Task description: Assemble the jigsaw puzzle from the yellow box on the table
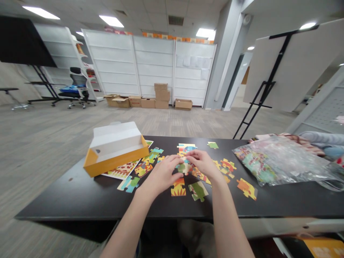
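Observation:
My left hand [161,174] and my right hand [202,163] meet at the middle of the black table [67,197]. Their fingertips close on a green-and-yellow jigsaw piece [185,167], which partly hides under them. Just below my left hand lies an orange-and-yellow piece [178,188], and a green piece [198,191] lies below my right wrist. A teal piece [128,184] sits left of my left wrist. Several more colourful pieces are scattered on both sides, including an orange one [246,189] at the right.
An open yellow-orange puzzle box [115,150] with a white lid stands at the table's far left. A crumpled clear plastic bag [279,163] holding printed material lies on the right. Cardboard boxes [161,98] stand on the floor by white shelving.

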